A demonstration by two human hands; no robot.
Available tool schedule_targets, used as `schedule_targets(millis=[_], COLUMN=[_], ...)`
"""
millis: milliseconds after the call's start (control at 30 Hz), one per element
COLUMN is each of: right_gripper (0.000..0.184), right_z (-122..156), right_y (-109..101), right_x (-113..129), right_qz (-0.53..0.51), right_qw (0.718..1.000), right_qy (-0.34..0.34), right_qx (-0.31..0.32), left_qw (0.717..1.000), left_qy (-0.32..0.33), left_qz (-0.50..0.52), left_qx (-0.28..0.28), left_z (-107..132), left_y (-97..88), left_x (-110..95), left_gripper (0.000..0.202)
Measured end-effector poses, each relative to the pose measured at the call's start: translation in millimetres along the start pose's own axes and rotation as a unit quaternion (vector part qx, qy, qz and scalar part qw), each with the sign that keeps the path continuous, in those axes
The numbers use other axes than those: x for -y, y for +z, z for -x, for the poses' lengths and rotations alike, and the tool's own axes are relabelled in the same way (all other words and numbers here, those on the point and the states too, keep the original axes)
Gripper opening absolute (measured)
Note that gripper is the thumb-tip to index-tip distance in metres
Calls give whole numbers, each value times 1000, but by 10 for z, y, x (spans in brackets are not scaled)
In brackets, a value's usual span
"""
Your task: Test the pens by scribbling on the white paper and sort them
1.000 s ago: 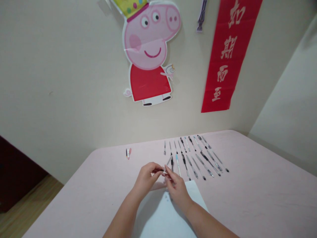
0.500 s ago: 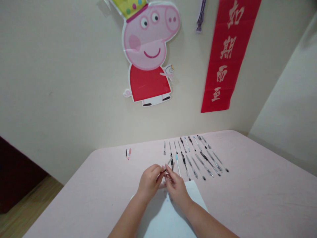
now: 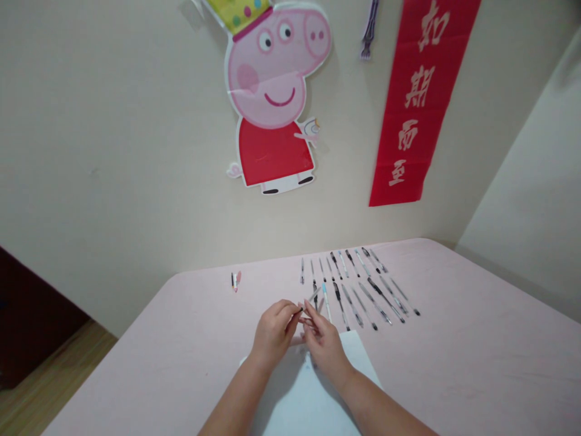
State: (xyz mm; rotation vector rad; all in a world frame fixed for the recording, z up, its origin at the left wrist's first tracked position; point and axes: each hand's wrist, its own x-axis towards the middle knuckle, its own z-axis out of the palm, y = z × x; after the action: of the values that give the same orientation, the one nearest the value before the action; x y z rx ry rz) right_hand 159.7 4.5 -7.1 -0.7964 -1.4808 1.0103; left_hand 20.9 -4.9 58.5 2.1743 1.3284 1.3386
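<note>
My left hand [image 3: 273, 333] and my right hand [image 3: 323, 339] meet fingertip to fingertip over a pale sheet [image 3: 308, 399]. Between them is a thin grey pen [image 3: 315, 294], tilted up and to the right. Its small dark end is pinched by my left thumb and forefinger. The fingers of my right hand are closed around the pen's middle, hiding part of it. Just beyond my fingertips lie a black-gripped pen [image 3: 316, 298] and a blue-and-white pen [image 3: 326, 302].
Several pens lie in two rows, a back row [image 3: 334, 264] and a front row [image 3: 381, 299], on the pink tabletop [image 3: 181, 351]. A few small coloured items [image 3: 235, 281] lie at the far left. The wall behind bears a pig cutout [image 3: 276, 91] and a red banner [image 3: 417, 109].
Slightly more of the pen shows beyond my right fingertips, its free end further up and to the right. My hands have barely moved.
</note>
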Motion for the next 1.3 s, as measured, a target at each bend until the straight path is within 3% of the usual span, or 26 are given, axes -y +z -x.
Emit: schedule_targets(millis=[400,1000,1167,1300], right_gripper=[49,48,48,45], right_z=[-6,-8,-6,-8], right_y=[-2,-12,-14,-7], right_x=[32,57,43,23], right_qz=[7,47,36,-8], right_qw=[1000,999,999,1000], right_qy=[-3,-15,0,28], right_qx=[-2,14,14,-10], left_qw=[997,995,994,998], left_qy=[20,21,7,-42], left_qz=[-69,-91,-98,-32], left_qx=[33,29,40,32], left_z=[8,15,4,-8], left_y=[-1,11,7,17], left_x=[18,32,17,37], left_gripper=[19,18,14,10])
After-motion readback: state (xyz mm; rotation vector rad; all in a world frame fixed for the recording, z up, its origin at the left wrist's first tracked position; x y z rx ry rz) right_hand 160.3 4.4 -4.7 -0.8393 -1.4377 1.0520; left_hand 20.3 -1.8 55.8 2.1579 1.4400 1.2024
